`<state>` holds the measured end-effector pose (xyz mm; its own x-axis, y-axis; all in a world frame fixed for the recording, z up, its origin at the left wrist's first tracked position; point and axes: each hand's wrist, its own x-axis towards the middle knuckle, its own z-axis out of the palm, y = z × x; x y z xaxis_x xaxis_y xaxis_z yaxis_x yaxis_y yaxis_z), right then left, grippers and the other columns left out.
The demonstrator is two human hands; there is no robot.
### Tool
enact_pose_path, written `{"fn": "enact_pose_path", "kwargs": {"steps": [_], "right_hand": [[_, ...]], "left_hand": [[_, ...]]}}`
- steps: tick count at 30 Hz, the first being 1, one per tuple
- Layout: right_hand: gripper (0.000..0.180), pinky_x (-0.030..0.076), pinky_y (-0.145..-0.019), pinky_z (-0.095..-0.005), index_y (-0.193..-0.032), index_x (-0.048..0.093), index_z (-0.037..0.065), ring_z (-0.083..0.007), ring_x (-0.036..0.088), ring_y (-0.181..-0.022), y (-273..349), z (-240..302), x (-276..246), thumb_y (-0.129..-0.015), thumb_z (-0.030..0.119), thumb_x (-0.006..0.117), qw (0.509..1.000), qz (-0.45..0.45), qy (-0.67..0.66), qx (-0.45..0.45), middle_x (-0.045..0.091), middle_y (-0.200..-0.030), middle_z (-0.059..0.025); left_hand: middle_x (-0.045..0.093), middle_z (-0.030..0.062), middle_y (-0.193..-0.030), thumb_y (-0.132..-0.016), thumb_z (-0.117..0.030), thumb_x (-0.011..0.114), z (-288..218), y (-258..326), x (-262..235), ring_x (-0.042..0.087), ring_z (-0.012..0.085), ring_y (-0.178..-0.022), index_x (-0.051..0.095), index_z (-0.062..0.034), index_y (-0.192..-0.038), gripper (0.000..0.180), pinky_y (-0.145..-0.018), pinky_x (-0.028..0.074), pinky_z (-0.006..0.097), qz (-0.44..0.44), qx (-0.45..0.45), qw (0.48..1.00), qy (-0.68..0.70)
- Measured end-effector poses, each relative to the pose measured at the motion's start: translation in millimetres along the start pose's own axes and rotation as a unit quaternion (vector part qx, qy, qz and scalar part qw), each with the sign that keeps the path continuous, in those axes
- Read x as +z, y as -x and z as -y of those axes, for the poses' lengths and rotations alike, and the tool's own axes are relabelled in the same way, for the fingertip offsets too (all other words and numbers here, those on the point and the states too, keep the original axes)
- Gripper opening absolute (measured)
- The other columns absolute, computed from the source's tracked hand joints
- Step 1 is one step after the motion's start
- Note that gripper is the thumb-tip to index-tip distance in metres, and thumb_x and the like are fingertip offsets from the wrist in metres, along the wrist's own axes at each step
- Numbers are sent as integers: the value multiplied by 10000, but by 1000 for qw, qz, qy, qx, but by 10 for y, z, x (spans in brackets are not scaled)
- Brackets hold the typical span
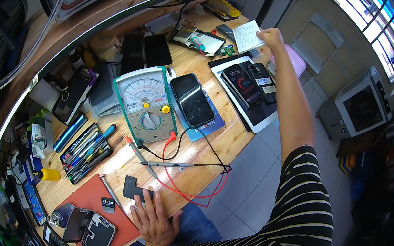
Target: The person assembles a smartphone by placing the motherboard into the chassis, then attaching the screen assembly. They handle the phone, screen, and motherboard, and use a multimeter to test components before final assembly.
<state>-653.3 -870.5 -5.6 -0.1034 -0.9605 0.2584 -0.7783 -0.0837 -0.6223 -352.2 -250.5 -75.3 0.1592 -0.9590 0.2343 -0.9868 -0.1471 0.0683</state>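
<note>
My right hand (pixel 273 39) reaches far out to the back right and pinches the edge of a white sheet or notepad (pixel 247 35) with handwriting on it. My left hand (pixel 154 220) lies flat at the near edge of the workbench, fingers stretched out. Its fingertips are at a black L-shaped piece (pixel 130 186), perhaps a phone battery, and partly cover it. Left of that hand, an opened phone (pixel 98 234) rests on an orange mat (pixel 98 188). Nothing is held in the left hand.
An analog multimeter (pixel 158 125) stands mid-bench, its probes (pixel 167 164) and red and black leads hanging over the edge. A phone (pixel 193 101) lies beside it. Two more phones (pixel 243 85) sit on a tablet (pixel 261 124) at right. A tool case (pixel 88 161) lies left.
</note>
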Motion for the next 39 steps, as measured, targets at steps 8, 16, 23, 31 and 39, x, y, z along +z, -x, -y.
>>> {"fn": "enact_pose_path", "kwargs": {"steps": [8, 16, 23, 31, 39], "right_hand": [[299, 548, -895, -421, -1016, 821, 113, -293, 752, -996, 164, 111, -60, -832, 349, 824, 996, 1, 80, 28, 793, -1006, -131], [323, 547, -945, -419, -1107, 815, 96, -294, 748, -1044, 219, 163, -28, -869, 312, 787, 987, -52, 150, 35, 789, -1083, -139], [268, 557, -852, -377, -1035, 818, 38, -243, 751, -910, 16, 2, -193, -856, 222, 741, 999, -41, -30, -8, 787, -934, -165], [272, 522, -826, -331, -1115, 777, -23, -190, 703, -914, 498, 147, -1017, -927, 168, 734, 980, -30, -191, 44, 778, -1009, -110], [226, 513, -905, -346, -1168, 762, 96, -217, 682, -1009, 2385, 1, -1705, -1002, 237, 703, 939, -276, -53, -199, 736, -1138, -98]], "left_hand": [[436, 268, -1577, -1015, -602, 514, -9, -14, -11, 346, 505, -1483, 443, -10, -1523, 783, -1200, 247, 616, 5, -2, 1000, -3], [353, 322, -1604, -1012, -564, 536, 2, 3, -2, 274, 548, -1500, 402, 21, -1536, 796, -1200, 201, 653, 24, 5, 1000, 10], [343, 309, -1616, -1020, -554, 520, 5, 13, 20, 266, 540, -1506, 410, 7, -1544, 775, -1198, 200, 652, 19, 5, 1000, -1], [331, 299, -1627, -1012, -543, 540, 4, -8, 16, 248, 526, -1518, 399, -6, -1554, 776, -1205, 194, 636, 4, 14, 1000, -11], [348, 267, -1629, -980, -522, 620, 28, 7, 58, 267, 506, -1521, 384, 0, -1561, 815, -1209, 234, 605, -33, 1, 999, 17]]}}
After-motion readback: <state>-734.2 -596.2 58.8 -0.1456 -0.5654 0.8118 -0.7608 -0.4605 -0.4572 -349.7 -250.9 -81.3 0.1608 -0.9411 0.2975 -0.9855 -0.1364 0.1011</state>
